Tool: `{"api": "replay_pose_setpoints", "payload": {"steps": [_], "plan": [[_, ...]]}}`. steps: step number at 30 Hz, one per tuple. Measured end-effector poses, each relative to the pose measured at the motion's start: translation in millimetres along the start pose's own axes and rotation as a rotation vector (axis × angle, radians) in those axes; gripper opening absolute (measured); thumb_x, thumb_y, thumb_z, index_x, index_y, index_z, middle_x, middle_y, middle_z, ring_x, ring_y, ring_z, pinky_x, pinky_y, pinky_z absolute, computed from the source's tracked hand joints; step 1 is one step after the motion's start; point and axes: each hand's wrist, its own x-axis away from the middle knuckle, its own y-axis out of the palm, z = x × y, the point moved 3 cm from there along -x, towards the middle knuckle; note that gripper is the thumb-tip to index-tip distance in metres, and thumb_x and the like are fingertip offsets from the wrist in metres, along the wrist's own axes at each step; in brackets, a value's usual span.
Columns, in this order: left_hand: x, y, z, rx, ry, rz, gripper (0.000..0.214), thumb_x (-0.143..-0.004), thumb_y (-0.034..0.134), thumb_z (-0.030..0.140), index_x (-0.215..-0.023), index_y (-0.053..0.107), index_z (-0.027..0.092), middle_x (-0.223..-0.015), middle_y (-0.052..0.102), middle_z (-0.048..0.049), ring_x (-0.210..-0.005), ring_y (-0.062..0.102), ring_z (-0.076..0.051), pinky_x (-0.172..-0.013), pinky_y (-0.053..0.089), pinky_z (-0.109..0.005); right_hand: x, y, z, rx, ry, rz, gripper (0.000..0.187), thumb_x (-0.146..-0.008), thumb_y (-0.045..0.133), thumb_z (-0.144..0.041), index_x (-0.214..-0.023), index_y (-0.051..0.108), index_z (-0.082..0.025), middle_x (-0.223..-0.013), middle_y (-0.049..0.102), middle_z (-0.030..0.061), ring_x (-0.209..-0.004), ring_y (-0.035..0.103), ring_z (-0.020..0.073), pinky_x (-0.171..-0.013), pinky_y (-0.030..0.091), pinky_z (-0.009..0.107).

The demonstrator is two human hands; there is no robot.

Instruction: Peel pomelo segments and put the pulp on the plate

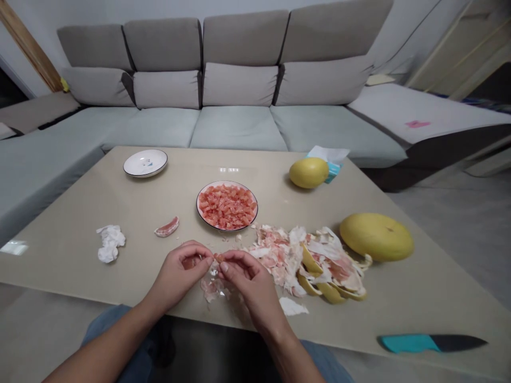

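My left hand point(181, 274) and my right hand point(249, 284) meet over the near part of the table, fingertips pinched on a small piece of pomelo flesh point(218, 257). Scraps of membrane point(211, 287) lie beneath them on the tabletop. Just beyond my hands stands a dark-rimmed white plate point(198, 210) heaped with pink pomelo pieces point(227, 206). An unpeeled pomelo segment point(166, 227) rests to the left of that plate. Right of my hands spreads a pile of membranes point(279, 255) and yellow pomelo rinds point(329, 291).
Two whole pomelos, one nearer point(376, 236) and one farther point(308, 173), sit at the right, the latter by a tissue pack point(334, 171). A teal-handled knife point(433, 343) lies front right. Crumpled tissue point(110, 243) and a white plate point(145, 163) are left. Behind is a sofa point(239, 125).
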Motion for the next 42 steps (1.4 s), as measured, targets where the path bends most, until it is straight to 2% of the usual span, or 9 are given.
{"api": "replay_pose_setpoints", "payload": {"steps": [6,11,16,21,28,35,39,42], "plan": [[1.4,0.6,0.8,-0.048,0.055,0.033,0.009,-0.079,0.067,0.026,-0.081,0.072,0.018,-0.086,0.066,-0.0057,-0.079,0.061,-0.018,-0.073,0.050,-0.028,-1.1,0.0,-0.6,0.061,-0.051,0.021,0.023,-0.068,0.083,-0.033,-0.082,0.070,-0.021,-0.077,0.070,0.0002,-0.070,0.064,0.0144,-0.069,0.052,0.026],[0.7,1.3,-3.5,-0.053,0.117,0.055,0.009,-0.081,0.063,0.021,-0.078,0.071,0.018,-0.082,0.063,-0.0051,-0.076,0.061,-0.016,-0.068,0.050,-0.027,-0.3,-0.2,1.4,0.078,-0.049,0.012,0.024,-0.067,0.083,-0.033,-0.084,0.071,-0.021,-0.080,0.071,0.0017,-0.073,0.063,0.0154,-0.068,0.052,0.026],[1.1,0.8,-3.2,-0.068,0.139,0.017,0.008,-0.081,0.063,0.019,-0.080,0.071,0.018,-0.084,0.061,-0.0046,-0.075,0.060,-0.015,-0.066,0.049,-0.025,-0.1,1.3,3.1,0.133,-0.063,-0.018,0.026,-0.068,0.082,-0.029,-0.091,0.071,-0.022,-0.084,0.071,0.0025,-0.080,0.065,0.0174,-0.070,0.053,0.027],[2.8,1.4,-0.5,-0.103,0.161,0.010,0.008,-0.080,0.064,0.019,-0.079,0.071,0.018,-0.083,0.061,-0.0049,-0.073,0.059,-0.015,-0.062,0.047,-0.024,0.3,3.4,3.4,0.101,-0.047,-0.044,0.024,-0.067,0.082,-0.031,-0.087,0.071,-0.022,-0.079,0.070,0.0016,-0.072,0.064,0.0167,-0.065,0.052,0.027],[2.5,1.7,1.0,-0.113,0.175,0.000,0.008,-0.079,0.062,0.016,-0.077,0.070,0.018,-0.082,0.060,-0.0044,-0.070,0.056,-0.014,-0.061,0.044,-0.024,-0.5,0.3,1.9,0.034,-0.001,-0.007,0.027,-0.064,0.085,-0.035,-0.084,0.073,-0.021,-0.081,0.069,0.0013,-0.069,0.062,0.0141,-0.064,0.052,0.025],[4.5,3.2,1.5,-0.181,0.173,-0.062,0.009,-0.080,0.060,0.016,-0.078,0.069,0.018,-0.085,0.059,-0.0039,-0.066,0.054,-0.012,-0.056,0.041,-0.022,-1.0,-2.4,1.7,-0.011,-0.009,0.032,0.030,-0.065,0.085,-0.037,-0.087,0.073,-0.020,-0.086,0.069,0.0014,-0.069,0.062,0.0127,-0.068,0.054,0.026],[2.5,3.2,-2.5,-0.255,0.156,-0.114,0.010,-0.080,0.059,0.014,-0.077,0.068,0.018,-0.084,0.058,-0.0025,-0.059,0.047,-0.009,-0.053,0.039,-0.021,-1.2,-4.1,0.0,0.042,-0.034,0.047,0.028,-0.066,0.084,-0.036,-0.088,0.073,-0.022,-0.087,0.070,0.0014,-0.071,0.063,0.0140,-0.068,0.054,0.026],[-0.5,1.3,-6.7,-0.328,0.121,-0.112,0.018,-0.079,0.057,0.011,-0.091,0.069,0.020,-0.084,0.058,-0.0015,-0.057,0.047,-0.009,-0.053,0.040,-0.021,-0.3,-3.5,-2.1,0.158,-0.105,0.078,0.026,-0.067,0.083,-0.033,-0.088,0.074,-0.022,-0.087,0.071,0.0031,-0.080,0.064,0.0173,-0.072,0.054,0.027]]}}
